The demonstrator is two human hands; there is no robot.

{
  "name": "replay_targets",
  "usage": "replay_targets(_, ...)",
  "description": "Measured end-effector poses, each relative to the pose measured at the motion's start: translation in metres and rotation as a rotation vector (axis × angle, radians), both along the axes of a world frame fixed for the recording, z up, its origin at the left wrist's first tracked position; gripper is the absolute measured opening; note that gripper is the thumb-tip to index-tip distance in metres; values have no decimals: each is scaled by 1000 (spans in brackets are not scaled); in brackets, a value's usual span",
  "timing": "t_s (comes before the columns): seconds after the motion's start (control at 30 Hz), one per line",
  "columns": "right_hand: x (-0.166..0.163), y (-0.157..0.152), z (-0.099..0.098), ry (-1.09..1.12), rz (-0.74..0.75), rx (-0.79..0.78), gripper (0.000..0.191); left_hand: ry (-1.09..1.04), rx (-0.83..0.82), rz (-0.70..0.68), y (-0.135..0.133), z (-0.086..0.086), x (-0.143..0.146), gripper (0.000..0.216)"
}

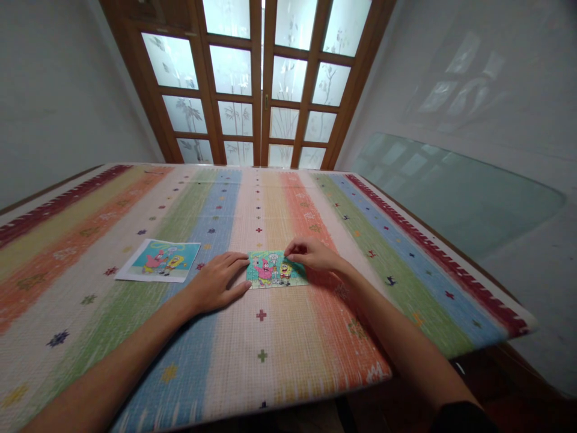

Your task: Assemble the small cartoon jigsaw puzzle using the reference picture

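A small cartoon jigsaw puzzle (274, 272) lies flat near the middle of the striped tablecloth (279, 355). My left hand (216, 281) rests flat on the cloth, fingers stretched out, fingertips touching the puzzle's left edge. My right hand (313, 255) is curled at the puzzle's upper right corner, fingertips pinched together and pressing on the puzzle there. Whether a loose piece sits under those fingers is hidden. To the left lies a printed cartoon picture card (160, 260), apart from both hands.
The table's near edge (315, 394) and right edge (451, 252) drop off to a dark floor. A wooden door with frosted glass panes (261, 84) stands behind the table. A glass sheet (451, 192) leans against the right wall.
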State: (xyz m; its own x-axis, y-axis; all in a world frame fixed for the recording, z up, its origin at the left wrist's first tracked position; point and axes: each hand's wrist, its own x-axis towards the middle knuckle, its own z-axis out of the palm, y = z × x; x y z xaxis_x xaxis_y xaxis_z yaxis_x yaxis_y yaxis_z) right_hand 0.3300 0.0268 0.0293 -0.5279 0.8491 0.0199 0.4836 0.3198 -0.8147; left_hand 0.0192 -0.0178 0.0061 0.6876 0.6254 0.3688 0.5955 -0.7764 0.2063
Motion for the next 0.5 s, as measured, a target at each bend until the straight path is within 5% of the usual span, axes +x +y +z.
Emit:
replay_targets(0.23, -44, 1, 4, -193, 133, 178, 17, -1, -13, 8, -2, 2, 2, 36)
replay_targets(0.5, -55, -3, -5, -288, -4, 510, 9, -7, -40, 20, -2, 3, 1, 37)
